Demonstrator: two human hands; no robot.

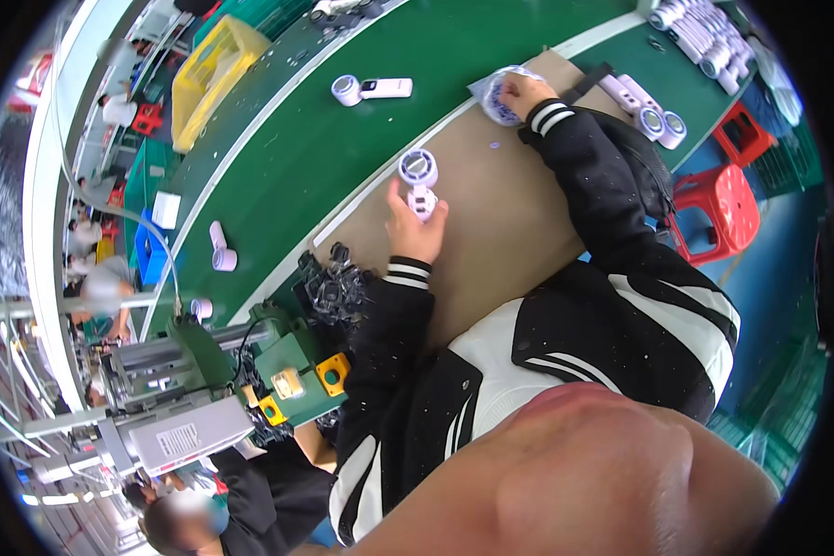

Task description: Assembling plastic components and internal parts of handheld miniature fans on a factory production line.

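A small pale-lilac handheld fan (418,167) rests in my left hand (417,230), its round head pointing away from me and its short handle between thumb and fingers. My right hand (525,95) reaches into a clear plastic bag (499,113) of small purple-and-white pieces at the far edge of the brown board (491,204). The fingers there are bent together, and whatever they pinch is too small to make out. One loose purple piece (495,145) lies on the board between my hands.
A fan (386,88) lies on the green belt (278,157), another (221,250) farther left. Two fans (653,116) and a fan pile (704,42) are at right. Black parts (334,285) and a green press (296,371) flank my left arm. Red stools (727,208) stand right.
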